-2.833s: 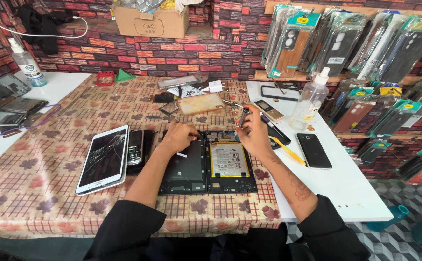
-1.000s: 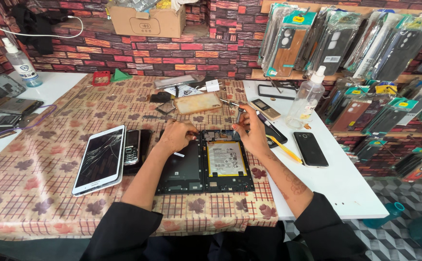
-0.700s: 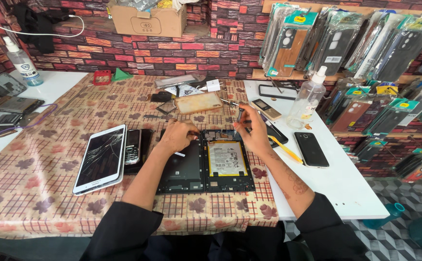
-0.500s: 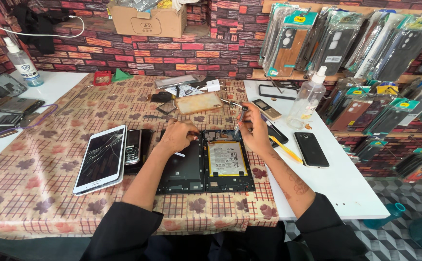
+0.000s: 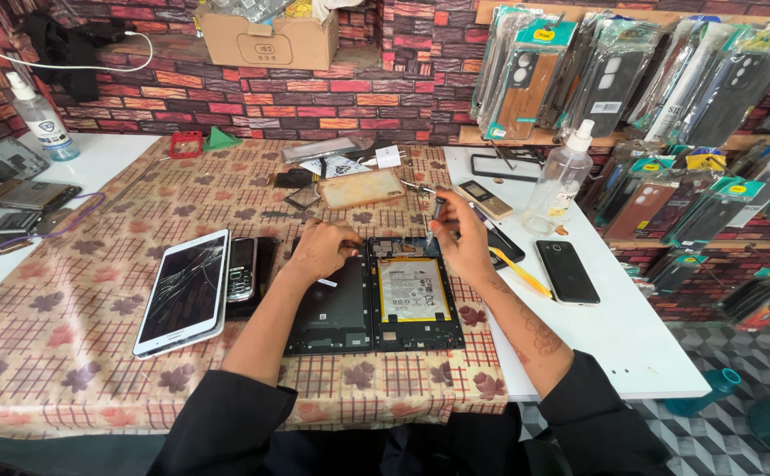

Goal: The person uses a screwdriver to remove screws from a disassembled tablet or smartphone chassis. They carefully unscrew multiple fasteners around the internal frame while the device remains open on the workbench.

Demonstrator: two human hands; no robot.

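Observation:
An opened black tablet (image 5: pixel 416 295) with its battery showing lies on the patterned tablecloth, and its dark back cover (image 5: pixel 332 308) lies beside it on the left. My left hand (image 5: pixel 319 249) rests at the top edge where the cover meets the opened tablet, fingers bent down on it. My right hand (image 5: pixel 460 240) holds a thin screwdriver (image 5: pixel 436 216) upright, with its tip at the tablet's top right corner.
A white tablet with a cracked screen (image 5: pixel 182 291) and a small keypad phone (image 5: pixel 242 269) lie to the left. A black phone (image 5: pixel 566 271), a yellow tool (image 5: pixel 519 271) and a spray bottle (image 5: pixel 559 181) stand on the white counter. Phone cases hang at the right.
My right hand has lowered the screwdriver toward the tablet's top right corner. My left hand has stayed at the top edge. The view has shifted slightly.

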